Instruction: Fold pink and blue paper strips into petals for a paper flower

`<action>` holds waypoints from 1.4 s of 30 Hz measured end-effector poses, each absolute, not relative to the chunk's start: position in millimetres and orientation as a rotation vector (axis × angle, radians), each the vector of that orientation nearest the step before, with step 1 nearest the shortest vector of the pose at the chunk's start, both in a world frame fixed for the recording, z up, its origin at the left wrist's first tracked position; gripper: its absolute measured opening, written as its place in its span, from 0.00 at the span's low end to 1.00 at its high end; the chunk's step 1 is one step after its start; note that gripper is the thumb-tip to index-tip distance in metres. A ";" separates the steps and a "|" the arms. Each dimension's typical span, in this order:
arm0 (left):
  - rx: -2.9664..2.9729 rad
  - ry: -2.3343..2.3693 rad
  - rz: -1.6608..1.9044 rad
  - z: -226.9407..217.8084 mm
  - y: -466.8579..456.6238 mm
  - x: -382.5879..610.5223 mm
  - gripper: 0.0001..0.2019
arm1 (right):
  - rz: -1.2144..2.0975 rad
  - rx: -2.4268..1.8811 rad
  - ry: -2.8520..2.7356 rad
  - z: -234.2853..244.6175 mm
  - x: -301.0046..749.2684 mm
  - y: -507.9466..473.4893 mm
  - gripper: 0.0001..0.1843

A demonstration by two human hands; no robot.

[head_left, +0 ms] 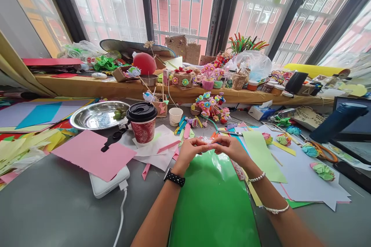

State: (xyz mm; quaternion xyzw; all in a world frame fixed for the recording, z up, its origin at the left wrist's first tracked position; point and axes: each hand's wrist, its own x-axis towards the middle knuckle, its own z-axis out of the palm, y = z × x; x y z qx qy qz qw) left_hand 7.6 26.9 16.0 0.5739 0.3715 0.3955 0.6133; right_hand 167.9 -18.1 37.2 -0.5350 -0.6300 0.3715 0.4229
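Left hand (189, 153): fingertips meet the right's; cannot tell its grip.
Right hand (232, 149): grip likewise unclear.
Glossy green sheet (216, 204): below both hands.

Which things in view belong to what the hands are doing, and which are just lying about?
Likely in use:
- whatever small piece is between the left hand and right hand, too small to make out
- glossy green sheet beneath them

Apparently lying about:
- red cup
- metal plate
- dark blue bottle
- red balloon
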 end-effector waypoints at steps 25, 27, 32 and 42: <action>1.333 1.025 1.122 13.5 30.4 8.8 0.14 | 0.377 -1.281 -1.516 67.2 125.9 -29.9 0.09; 1.302 1.052 1.222 13.8 30.6 8.5 0.17 | 0.422 -1.288 -1.379 59.9 122.5 -37.1 0.10; 1.268 1.110 1.462 16.2 27.8 8.1 0.17 | 0.723 -1.113 -1.054 34.8 112.3 -45.2 0.11; 1.912 1.358 1.762 23.6 19.4 -0.4 0.04 | 1.320 -1.136 -1.126 43.3 117.5 -70.8 0.17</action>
